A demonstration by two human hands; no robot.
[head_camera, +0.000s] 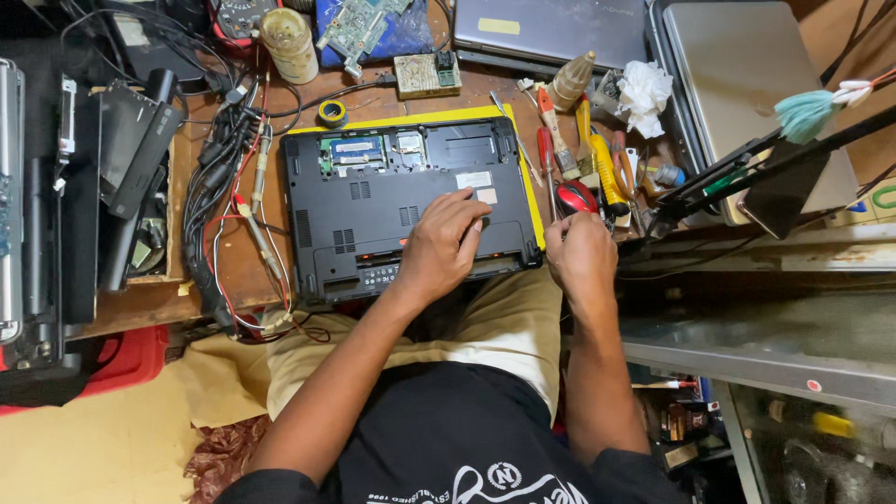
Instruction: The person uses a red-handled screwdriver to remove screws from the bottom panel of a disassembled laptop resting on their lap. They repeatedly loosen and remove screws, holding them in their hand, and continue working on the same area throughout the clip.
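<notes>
Head view: laptop [401,201] under left fingers [464,210].

Warm light falls brightly on the black laptop [401,205], everything sharp there. Left of it the shelves go dark. Below and right of it, the glass cabinet [803,439] looks dim and soft.

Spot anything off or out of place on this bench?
The black laptop lies upside down with a bottom cover off, its green memory board exposed. It sits slightly askew, its near edge overhanging the bench toward the lap. The left hand rests on it. A crumpled white tissue lies among the tools.
</notes>
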